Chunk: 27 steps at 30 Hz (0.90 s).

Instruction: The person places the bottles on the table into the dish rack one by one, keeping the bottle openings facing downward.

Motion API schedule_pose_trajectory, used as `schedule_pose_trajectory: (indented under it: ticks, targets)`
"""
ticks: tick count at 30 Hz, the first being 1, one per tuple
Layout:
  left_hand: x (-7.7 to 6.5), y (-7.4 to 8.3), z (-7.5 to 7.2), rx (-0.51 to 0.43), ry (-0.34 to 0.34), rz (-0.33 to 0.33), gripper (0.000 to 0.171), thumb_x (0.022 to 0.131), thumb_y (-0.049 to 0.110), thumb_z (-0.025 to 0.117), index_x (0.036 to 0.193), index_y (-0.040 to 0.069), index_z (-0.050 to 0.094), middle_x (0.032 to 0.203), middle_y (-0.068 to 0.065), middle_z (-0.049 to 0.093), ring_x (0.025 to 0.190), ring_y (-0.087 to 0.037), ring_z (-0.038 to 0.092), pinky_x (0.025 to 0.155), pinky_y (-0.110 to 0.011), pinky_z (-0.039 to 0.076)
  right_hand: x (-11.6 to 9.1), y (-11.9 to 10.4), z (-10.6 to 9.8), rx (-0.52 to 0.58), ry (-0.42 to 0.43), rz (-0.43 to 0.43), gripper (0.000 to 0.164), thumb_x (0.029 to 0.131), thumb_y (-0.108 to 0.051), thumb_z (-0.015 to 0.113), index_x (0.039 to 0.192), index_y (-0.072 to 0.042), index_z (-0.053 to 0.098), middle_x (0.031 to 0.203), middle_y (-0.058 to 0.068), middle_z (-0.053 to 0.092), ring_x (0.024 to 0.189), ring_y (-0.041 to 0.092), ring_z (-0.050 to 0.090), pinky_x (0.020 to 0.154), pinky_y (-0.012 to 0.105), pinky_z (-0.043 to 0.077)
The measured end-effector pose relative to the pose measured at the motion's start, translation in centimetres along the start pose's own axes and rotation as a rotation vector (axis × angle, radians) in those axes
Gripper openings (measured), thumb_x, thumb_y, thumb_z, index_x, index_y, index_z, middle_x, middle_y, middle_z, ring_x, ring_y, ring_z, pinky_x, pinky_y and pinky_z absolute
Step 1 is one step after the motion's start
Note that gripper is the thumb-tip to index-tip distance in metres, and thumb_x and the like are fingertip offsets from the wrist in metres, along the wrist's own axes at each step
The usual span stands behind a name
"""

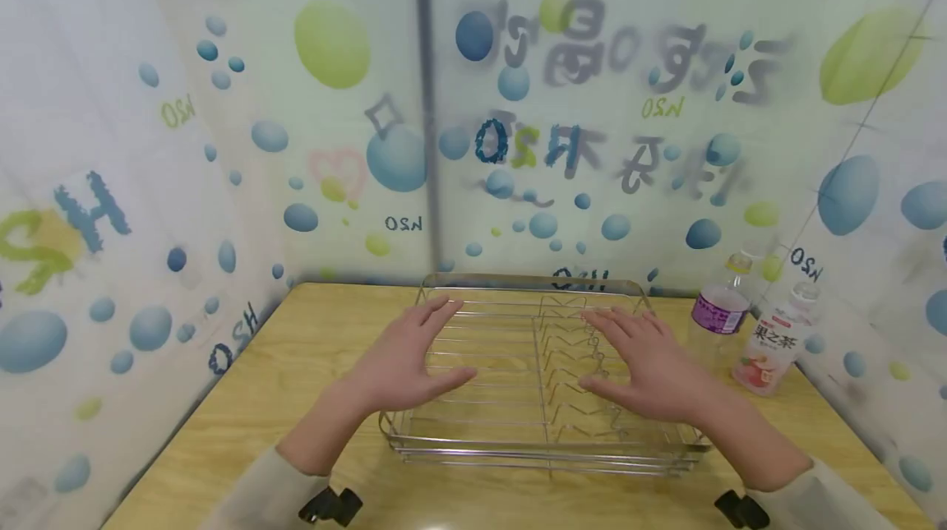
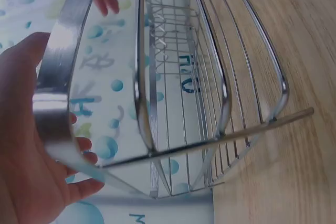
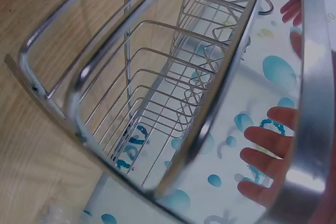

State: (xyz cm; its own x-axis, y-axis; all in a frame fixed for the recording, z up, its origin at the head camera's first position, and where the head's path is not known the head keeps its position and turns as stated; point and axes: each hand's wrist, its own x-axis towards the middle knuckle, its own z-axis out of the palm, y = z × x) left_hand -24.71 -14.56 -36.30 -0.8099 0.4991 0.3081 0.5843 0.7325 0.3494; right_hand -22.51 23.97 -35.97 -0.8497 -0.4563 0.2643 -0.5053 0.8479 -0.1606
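Note:
A silver wire dish rack [image 1: 543, 454] stands on the wooden table, with zigzag plate dividers [image 1: 565, 386] along its right half. Over the rack's left side is my left hand [image 1: 399, 361], thumb apart from the fingers and nothing in its grasp. My right hand [image 1: 654, 370] is over the right side in a mirrored pose, also holding nothing. From the left wrist, the rack's flat metal rim [image 2: 55, 72] crosses in front of that hand [image 2: 26, 150]. The right wrist view has the rim [image 3: 315, 87] likewise partly covering the fingers [image 3: 268, 163]. Whether either hand touches the rack I cannot tell.
Two bottles stand to the right of the rack: one with a purple label [image 1: 719, 312], one with a pink peach label [image 1: 773, 345]. Curtains [image 1: 355, 185] printed with blue and green dots enclose the table [image 1: 244, 398] at the back and both sides.

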Motion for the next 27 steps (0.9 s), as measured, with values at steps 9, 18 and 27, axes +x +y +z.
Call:
schedule_pose_trajectory:
  ticks: [9,18,27]
  targets:
    - [-1.9,-2.1,-0.7,-0.142,0.099,-0.050,0.073,0.104,0.042,0.075,0.166,0.016,0.047,0.158,-0.017,0.051,0.138,-0.039,0.058,0.111,-0.063,0.054,-1.2,0.9,-0.6,0.126,0.109,-0.003,0.050,0.107,-0.038,0.073,0.151,-0.017,0.063,0.150,0.011,0.068,0.138,0.044,0.064,0.108,0.067,0.056]
    - [-3.6,-4.4,0.2,-0.293,0.055,-0.123,0.064,0.106,0.038,0.073,0.162,0.014,0.052,0.148,-0.014,0.050,0.121,-0.029,0.055,0.107,-0.059,0.053,-2.9,2.7,-2.1,0.185,0.254,0.017,0.036,0.106,-0.020,0.075,0.139,-0.008,0.069,0.135,0.010,0.076,0.122,0.037,0.073,0.096,0.059,0.063]
    - [-4.1,-5.6,1.1,-0.398,-0.020,-0.216,0.057,0.109,0.033,0.068,0.159,0.012,0.053,0.140,-0.018,0.052,0.110,-0.022,0.055,0.092,-0.037,0.056,-4.1,4.7,-2.8,0.190,0.436,0.004,0.035,0.100,-0.008,0.078,0.135,-0.009,0.072,0.121,0.007,0.079,0.111,-0.012,0.059,0.092,0.005,0.045]
